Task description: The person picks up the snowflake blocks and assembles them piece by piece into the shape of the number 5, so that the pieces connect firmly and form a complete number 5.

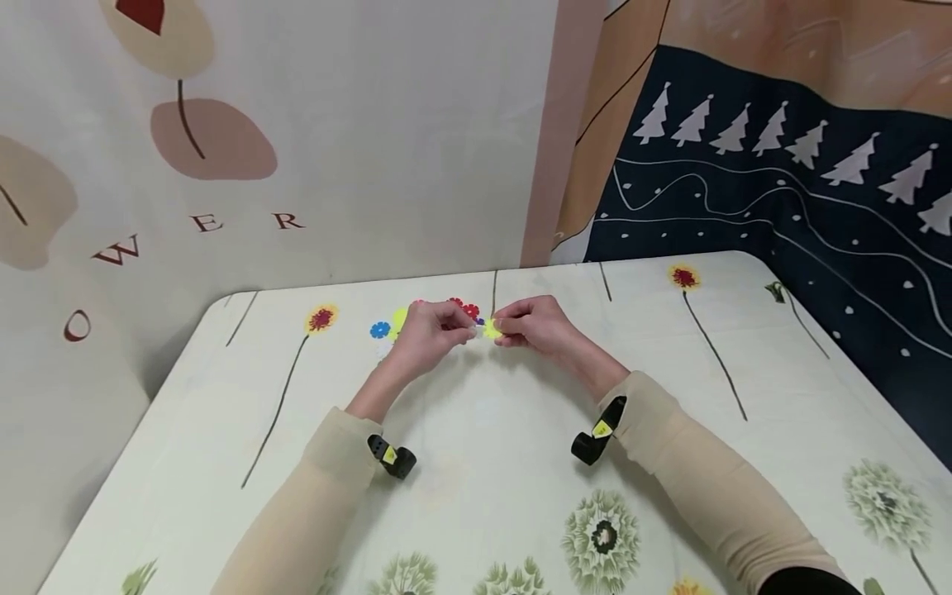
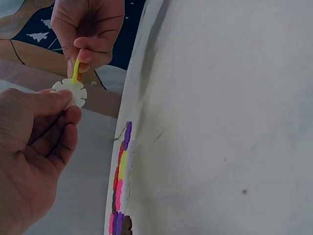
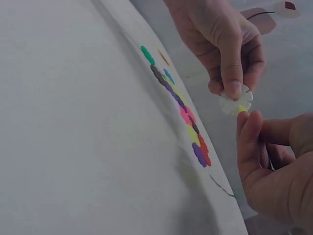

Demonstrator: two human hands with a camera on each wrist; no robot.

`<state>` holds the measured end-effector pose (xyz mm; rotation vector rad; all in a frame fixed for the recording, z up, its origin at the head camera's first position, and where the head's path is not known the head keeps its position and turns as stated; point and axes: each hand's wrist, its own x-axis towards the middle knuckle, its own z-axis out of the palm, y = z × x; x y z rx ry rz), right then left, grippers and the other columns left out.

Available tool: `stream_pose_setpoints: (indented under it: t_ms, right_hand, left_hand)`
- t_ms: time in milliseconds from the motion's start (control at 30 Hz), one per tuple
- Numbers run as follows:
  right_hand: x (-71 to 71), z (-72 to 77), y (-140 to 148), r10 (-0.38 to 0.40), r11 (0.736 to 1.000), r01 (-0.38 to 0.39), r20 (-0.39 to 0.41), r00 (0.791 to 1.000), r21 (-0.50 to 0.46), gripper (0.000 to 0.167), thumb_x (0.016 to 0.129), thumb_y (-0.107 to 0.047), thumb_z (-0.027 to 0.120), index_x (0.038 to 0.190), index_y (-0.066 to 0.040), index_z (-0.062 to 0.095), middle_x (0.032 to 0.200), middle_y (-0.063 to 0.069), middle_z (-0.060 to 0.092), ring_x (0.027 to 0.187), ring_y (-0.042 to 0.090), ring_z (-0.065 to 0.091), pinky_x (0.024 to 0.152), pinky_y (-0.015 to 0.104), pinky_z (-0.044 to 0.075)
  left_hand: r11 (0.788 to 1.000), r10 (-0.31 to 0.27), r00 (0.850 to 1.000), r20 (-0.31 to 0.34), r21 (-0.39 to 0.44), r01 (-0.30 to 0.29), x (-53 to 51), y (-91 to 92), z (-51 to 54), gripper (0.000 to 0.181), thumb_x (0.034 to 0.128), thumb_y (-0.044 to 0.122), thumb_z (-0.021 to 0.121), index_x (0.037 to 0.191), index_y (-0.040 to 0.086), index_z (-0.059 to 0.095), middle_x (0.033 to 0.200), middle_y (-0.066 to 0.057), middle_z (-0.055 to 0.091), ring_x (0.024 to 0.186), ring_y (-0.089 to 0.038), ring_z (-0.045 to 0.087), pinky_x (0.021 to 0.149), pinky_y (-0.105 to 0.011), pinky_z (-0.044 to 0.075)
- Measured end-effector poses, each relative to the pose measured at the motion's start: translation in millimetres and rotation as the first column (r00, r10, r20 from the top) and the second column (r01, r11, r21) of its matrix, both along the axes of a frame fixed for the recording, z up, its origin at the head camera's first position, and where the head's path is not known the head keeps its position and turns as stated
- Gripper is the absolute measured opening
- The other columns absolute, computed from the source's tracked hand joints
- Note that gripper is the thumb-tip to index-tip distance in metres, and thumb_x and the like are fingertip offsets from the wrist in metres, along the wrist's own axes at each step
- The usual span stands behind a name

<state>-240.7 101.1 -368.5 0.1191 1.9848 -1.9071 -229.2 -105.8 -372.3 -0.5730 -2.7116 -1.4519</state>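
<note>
In the head view my left hand [image 1: 427, 332] and right hand [image 1: 541, 325] meet above the far part of the table. My left hand pinches a white notched plastic disc [image 2: 77, 94], flower-like in outline, between thumb and fingers. A yellow notched disc [image 2: 76, 71] is pinched by my right fingertips. The left wrist view shows the yellow disc edge-on, crosswise to the white one and meeting its rim. Whether their slots interlock, I cannot tell. In the right wrist view my fingers hide most of the yellow piece.
Several loose coloured discs lie on the table behind and beside my left hand, among them a blue disc [image 1: 380, 330] and a red disc [image 1: 470, 311]. A flower-printed cloth [image 1: 476, 463] covers the table. Beyond its far edge hangs a pale printed curtain [image 1: 416, 149].
</note>
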Motion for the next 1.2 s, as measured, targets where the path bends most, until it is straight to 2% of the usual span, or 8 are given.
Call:
stream_pose_setpoints:
  t_ms: [200,467,733,933,1200]
  right_hand:
    - [2.7,0.2,-3.9,-0.060,0.994,0.062,0.026,0.998,-0.087,0.025,0.098,-0.001,0.068,0.120,0.009,0.066,0.116,0.020,0.065,0.069,0.014,0.067,0.070,0.021,0.059]
    - [1.7,5.3,-1.0,-0.063,0.988,0.070,0.059,0.996,-0.141,0.025,0.098,-0.002,0.067,0.121,0.008,0.066,0.113,0.019,0.065,0.071,0.015,0.068,0.071,0.020,0.058]
    - [2.5,6.5,-1.0,-0.072,0.984,0.081,0.061,0.996,-0.159,0.024,0.098,-0.001,0.067,0.121,0.008,0.066,0.113,0.020,0.065,0.071,0.015,0.069,0.071,0.020,0.058]
    - [1.4,4.9,2.7,-0.076,0.981,0.083,0.046,0.996,-0.176,0.026,0.099,-0.003,0.067,0.123,0.007,0.066,0.117,0.020,0.064,0.076,0.014,0.069,0.074,0.020,0.058]
    - [1.0,0.3,4.3,-0.068,0.977,0.069,0.013,0.998,-0.201,0.027,0.101,-0.004,0.065,0.126,0.006,0.065,0.116,0.019,0.064,0.077,0.014,0.070,0.074,0.020,0.058]
  left_hand:
    - [1.000,0.010,0.999,-0.051,0.022,-0.009,1.0,0.0,-0.4,0.005,0.0913,0.004,0.078,0.094,0.000,0.076,0.089,-0.008,0.074,0.076,-0.022,0.066,0.071,-0.028,0.057]
    - [0.997,0.007,1.000,-0.008,0.073,-0.007,-0.1,1.9,7.5,0.005,0.0921,0.003,0.076,0.095,-0.001,0.075,0.093,-0.010,0.074,0.079,-0.025,0.066,0.073,-0.029,0.057]
    - [0.997,-0.003,1.000,-0.025,0.081,0.006,-1.3,2.4,8.7,0.004,0.0913,0.002,0.077,0.093,-0.002,0.076,0.093,-0.010,0.075,0.078,-0.021,0.069,0.073,-0.030,0.058]
    - [0.995,0.027,0.999,-0.027,0.095,-0.024,-2.3,3.9,7.7,0.010,0.0902,0.005,0.079,0.099,0.000,0.078,0.093,-0.009,0.076,0.082,-0.020,0.072,0.079,-0.032,0.060]
    - [0.995,0.060,0.998,0.006,0.083,-0.060,-3.9,1.9,5.2,0.012,0.0917,0.008,0.079,0.103,0.003,0.079,0.096,-0.008,0.076,0.086,-0.021,0.071,0.082,-0.033,0.060]
